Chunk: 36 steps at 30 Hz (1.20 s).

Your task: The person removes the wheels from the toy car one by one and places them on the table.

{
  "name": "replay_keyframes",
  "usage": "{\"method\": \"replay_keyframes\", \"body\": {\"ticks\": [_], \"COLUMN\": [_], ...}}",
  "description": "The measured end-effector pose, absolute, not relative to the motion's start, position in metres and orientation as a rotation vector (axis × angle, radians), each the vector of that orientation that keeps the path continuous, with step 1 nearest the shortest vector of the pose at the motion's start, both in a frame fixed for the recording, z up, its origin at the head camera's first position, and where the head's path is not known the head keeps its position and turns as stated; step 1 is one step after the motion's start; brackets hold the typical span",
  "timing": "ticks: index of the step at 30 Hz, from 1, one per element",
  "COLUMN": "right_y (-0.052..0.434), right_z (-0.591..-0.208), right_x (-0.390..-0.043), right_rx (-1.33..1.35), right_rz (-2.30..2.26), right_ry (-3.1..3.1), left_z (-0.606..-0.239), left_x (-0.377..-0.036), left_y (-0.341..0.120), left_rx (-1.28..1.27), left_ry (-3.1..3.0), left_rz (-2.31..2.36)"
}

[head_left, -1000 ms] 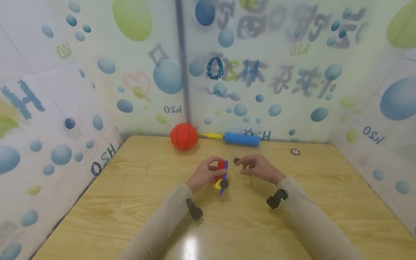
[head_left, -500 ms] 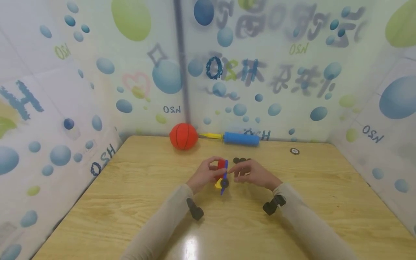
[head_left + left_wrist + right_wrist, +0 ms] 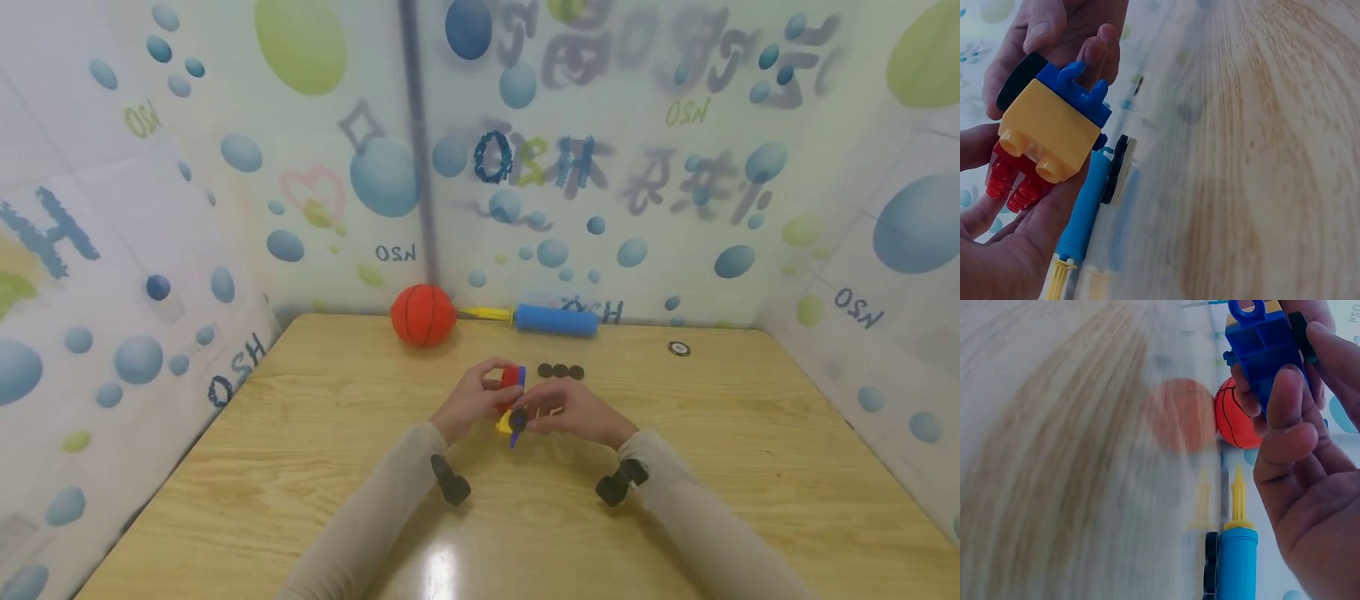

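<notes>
My left hand grips a small toy vehicle built of blocks, with a red block, a yellow block and a blue base that has a loop at one end. The toy is held on its side above the table. A black wheel sits against the blue base. My right hand pinches that wheel, thumb on one side and a finger on the other. Its other fingers curl close to the base. Beyond the hands, three loose black wheels lie in a row on the table.
A red ball with black lines rests at the back of the wooden table. Beside it lies a blue hand pump with a yellow end. A round black-and-white disc is at the back right. Patterned walls enclose the table.
My right hand has moved left and toward me, from beside the loose wheels to the wheel on the toy, uncovering the loose ones. The left hand keeps its grip nearly still.
</notes>
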State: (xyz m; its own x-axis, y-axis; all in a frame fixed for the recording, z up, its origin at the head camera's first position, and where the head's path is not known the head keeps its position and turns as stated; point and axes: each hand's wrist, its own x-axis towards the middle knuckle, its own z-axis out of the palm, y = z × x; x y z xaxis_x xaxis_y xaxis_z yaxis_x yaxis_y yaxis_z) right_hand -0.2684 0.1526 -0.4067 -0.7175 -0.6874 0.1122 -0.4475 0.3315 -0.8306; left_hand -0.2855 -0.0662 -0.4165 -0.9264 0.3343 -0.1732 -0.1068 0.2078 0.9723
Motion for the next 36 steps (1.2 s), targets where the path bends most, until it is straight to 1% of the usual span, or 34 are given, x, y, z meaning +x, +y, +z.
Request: {"method": "replay_keyframes", "body": {"ticks": [9, 27, 36], "right_y": [0.148, 0.139, 0.134], "right_z": [-0.411, -0.409, -0.412], "right_x": [-0.270, -0.262, -0.258], "right_rx": [-1.068, -0.938, -0.906], "right_rz": [-1.334, -1.333, -1.421], "right_ry": [2.310, 2.375, 2.419], "left_z": [-0.412, -0.419, -0.421], "left_x": [-0.282, -0.285, -0.287], "left_y": [-0.067, -0.061, -0.058], "left_rx": [0.272, 0.263, 0.273], "left_ry": [2.130, 2.158, 2.227], "left_rz": [1.799, 1.790, 1.784]}}
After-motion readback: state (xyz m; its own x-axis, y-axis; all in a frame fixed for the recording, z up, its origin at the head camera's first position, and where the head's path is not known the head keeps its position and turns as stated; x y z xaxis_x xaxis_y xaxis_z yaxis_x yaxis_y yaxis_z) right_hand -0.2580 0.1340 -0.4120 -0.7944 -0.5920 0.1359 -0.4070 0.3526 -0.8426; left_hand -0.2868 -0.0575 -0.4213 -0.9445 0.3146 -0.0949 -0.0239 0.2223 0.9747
